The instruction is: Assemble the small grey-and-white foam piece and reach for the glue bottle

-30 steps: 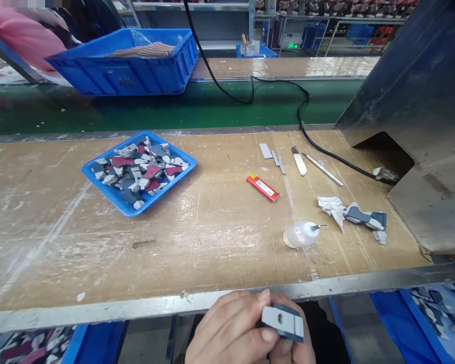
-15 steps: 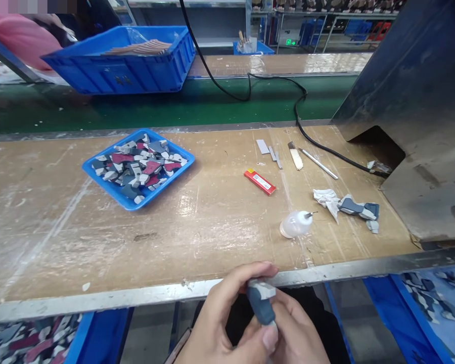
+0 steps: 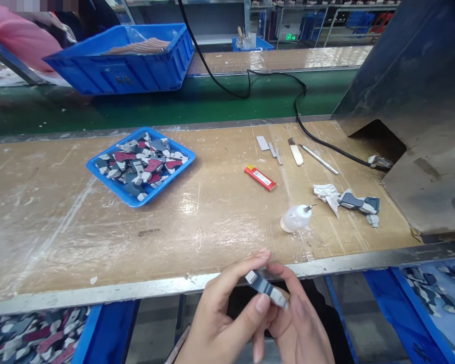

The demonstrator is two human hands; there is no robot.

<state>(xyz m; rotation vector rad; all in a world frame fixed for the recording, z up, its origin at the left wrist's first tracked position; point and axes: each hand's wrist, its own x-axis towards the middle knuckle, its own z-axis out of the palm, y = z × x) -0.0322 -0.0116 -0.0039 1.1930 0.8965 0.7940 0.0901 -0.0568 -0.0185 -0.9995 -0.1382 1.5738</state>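
Both hands meet just in front of the table's near edge. The left hand [image 3: 227, 316] has its fingers [image 3: 246, 265] pinched on a small grey and dark blue piece [image 3: 266, 289], thumb under it and fingertips over the top. The right hand [image 3: 301, 323] closes on the lower end of the same piece, its fingers curled around from below. A second ago the piece lay flat between the hands with its wide grey face up. Now it is tipped on a slant, thin edge showing, so it has been turned over in the fingers. That looks like checking or working its sides, I think.

Just beyond the fingertips runs the metal lip of the table [image 3: 98, 293]. Farther out and to the right of the fingers lies a small white squeeze bottle [image 3: 293, 218] on its side, then a crumpled rag [image 3: 326, 193] touching a few more grey and blue pieces [image 3: 360, 206]. A red box [image 3: 260, 178] sits past the bottle. Far out to the left of the fingers is a blue tray [image 3: 109, 183] heaped with the same kind of pieces.
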